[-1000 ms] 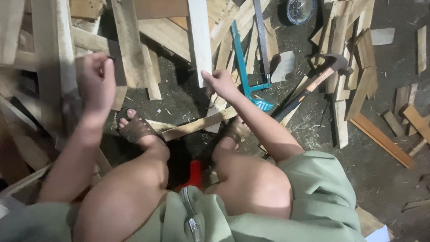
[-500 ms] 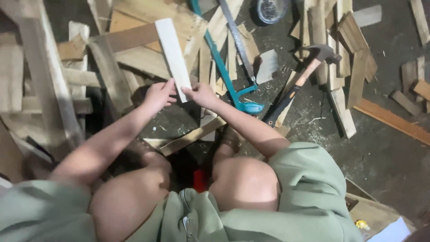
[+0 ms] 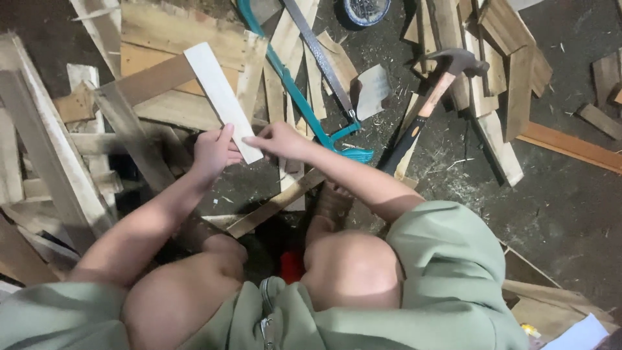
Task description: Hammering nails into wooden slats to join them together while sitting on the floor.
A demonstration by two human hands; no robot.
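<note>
On the far left, loose planks lie heaped over the dark floor, and the left hand, which a second ago was up gripping one of those boards and half a second ago was only arriving at the pale strip, is now closed on the near end of that pale wooden strip, thumb on its left edge. The strip angles up and away to the left over the pile (its far end lies over a broad board). Just beside it, the right hand pinches the same near end with fingers together, so both hands now share one piece and it looks steadied for handling. Further right lie a teal-framed hacksaw and a hammer, both untouched.
</note>
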